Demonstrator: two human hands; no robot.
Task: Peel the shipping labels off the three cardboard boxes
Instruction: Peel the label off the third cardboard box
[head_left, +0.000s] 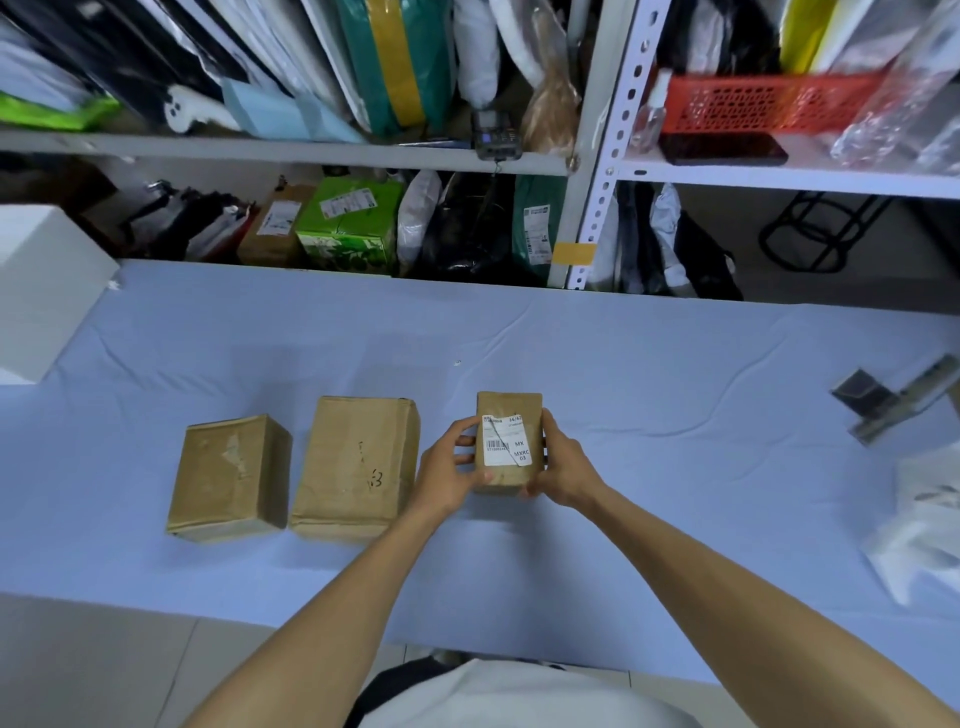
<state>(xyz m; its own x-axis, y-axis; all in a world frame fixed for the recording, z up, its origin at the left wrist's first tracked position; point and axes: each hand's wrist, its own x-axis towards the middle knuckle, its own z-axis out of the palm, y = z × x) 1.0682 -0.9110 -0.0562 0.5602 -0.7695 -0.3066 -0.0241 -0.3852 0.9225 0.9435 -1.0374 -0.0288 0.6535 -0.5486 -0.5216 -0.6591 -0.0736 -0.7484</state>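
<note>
Three brown cardboard boxes stand in a row on the pale blue table (675, 374). The left box (228, 480) and the larger middle box (358, 467) show no label on their tops; the middle one has handwriting. The small right box (509, 405) carries a white shipping label (508, 441) with a barcode and a diagonal crease. My left hand (447, 467) grips this box's left side, with the thumb by the label's upper left corner. My right hand (563, 462) holds its right side, fingers curled under the near lower corner.
A white foam block (47, 291) sits at the table's far left. Metal parts (893, 395) and plastic bags (919, 530) lie at the right edge. Shelves (311, 150) full of parcels rise behind the table, with a red basket (763, 104) upper right.
</note>
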